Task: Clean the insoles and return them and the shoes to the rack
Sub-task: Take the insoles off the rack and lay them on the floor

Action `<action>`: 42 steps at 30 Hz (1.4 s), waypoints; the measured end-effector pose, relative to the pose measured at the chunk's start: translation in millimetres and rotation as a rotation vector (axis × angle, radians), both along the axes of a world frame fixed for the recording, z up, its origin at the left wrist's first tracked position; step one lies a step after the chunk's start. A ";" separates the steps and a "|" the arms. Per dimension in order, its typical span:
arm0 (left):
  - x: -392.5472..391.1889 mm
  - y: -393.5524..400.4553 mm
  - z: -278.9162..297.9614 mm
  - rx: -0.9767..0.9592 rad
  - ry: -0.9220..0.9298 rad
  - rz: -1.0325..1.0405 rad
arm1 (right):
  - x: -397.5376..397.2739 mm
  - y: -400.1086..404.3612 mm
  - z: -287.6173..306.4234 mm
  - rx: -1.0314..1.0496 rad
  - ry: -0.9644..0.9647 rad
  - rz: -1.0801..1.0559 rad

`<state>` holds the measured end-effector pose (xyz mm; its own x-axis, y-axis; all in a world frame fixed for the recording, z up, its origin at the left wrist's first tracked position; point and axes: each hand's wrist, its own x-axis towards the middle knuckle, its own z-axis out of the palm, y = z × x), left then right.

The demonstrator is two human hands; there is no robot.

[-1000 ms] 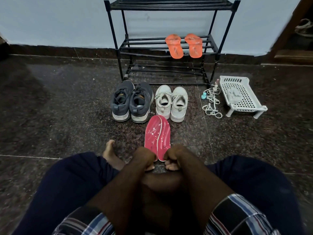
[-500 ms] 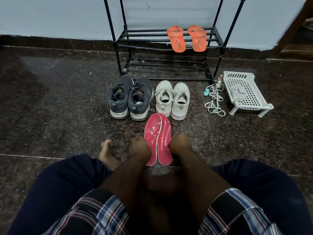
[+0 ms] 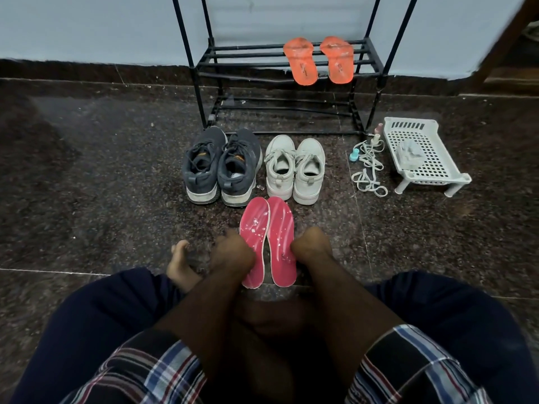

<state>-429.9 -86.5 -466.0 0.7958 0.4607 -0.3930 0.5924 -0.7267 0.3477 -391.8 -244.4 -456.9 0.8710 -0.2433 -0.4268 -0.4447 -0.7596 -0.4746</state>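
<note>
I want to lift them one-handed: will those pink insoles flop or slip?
The pink insoles look thin and flat, so probably light and bendy, sagging if held by one end. White flecks or droplets on them suggest a possibly slick surface.

Hands (image 3: 233,253) on pink insoles (image 3: 267,240)

Pink insoles (image 3: 267,240), plaid sleeves (image 3: 151,371)

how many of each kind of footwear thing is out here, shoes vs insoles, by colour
dark grey shoes: 2
white shoes: 2
pink insoles: 2, on the floor with the left hand and right hand at their sides
orange insoles: 2, on the rack
total: 8
</note>
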 end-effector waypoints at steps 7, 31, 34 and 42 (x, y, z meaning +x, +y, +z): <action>90.5 -30.4 49.1 -0.341 -0.283 -0.050 | 84.2 -28.1 54.7 0.275 -0.241 -0.194; 338.8 -94.0 127.3 -1.185 -0.655 0.363 | 308.2 -62.5 118.9 0.963 -0.584 -0.436; 280.9 -95.2 130.9 -1.184 -0.654 0.346 | 248.7 -65.5 113.2 0.946 -0.595 -0.504; 92.7 -113.1 80.6 -1.077 -0.481 0.283 | 54.8 -67.3 70.6 0.978 -0.463 -0.646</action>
<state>-337.2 -199.6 -385.4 0.8898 0.2612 -0.3742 0.3277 0.2049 0.9223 -337.0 -311.7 -386.3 0.8268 -0.4358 -0.3556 -0.2449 0.2903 -0.9251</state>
